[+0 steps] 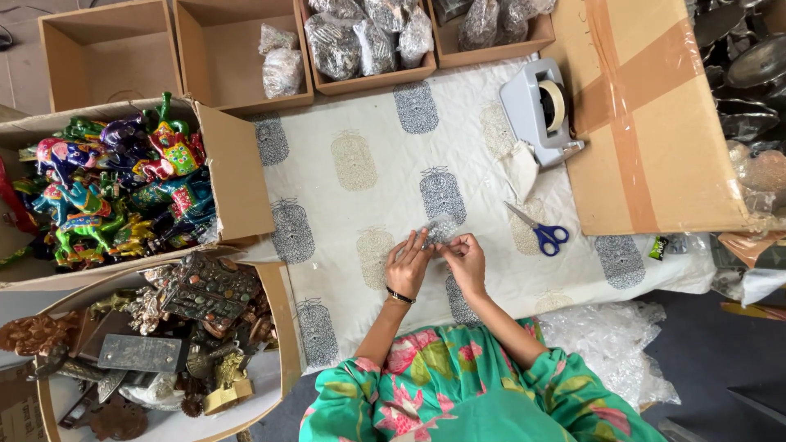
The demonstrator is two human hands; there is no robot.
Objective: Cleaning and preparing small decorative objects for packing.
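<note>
Wrap (442, 230) sits at the middle of the frame, a small clear bubbled bundle held just above the printed cloth (360, 123), and what it covers I cannot make out. It lies directly ahead of both hands, toward the top of the picture from the wrists, caught between the two sets of fingertips. I cannot tell its long axis; it looks roughly as wide as it is tall.

My left hand (407, 264) comes at it from the lower left, fingers stretched out and closed on its left edge, a dark band at the wrist. My right hand (467, 262) comes from the lower right, fingers curled and pinching the right edge. Both hands touch it, and neither is clearly nearer.

Blue-handled scissors (539, 231) lie to the right of the hands, near but apart, blades pointing to the upper left. Farther up and right stands a grey tape dispenser (540, 102), beside a large flat cardboard box (655, 123). At the left edge an open box holds brightly painted animal figures (115, 180); below it another holds metal ornaments (196, 303).
</note>
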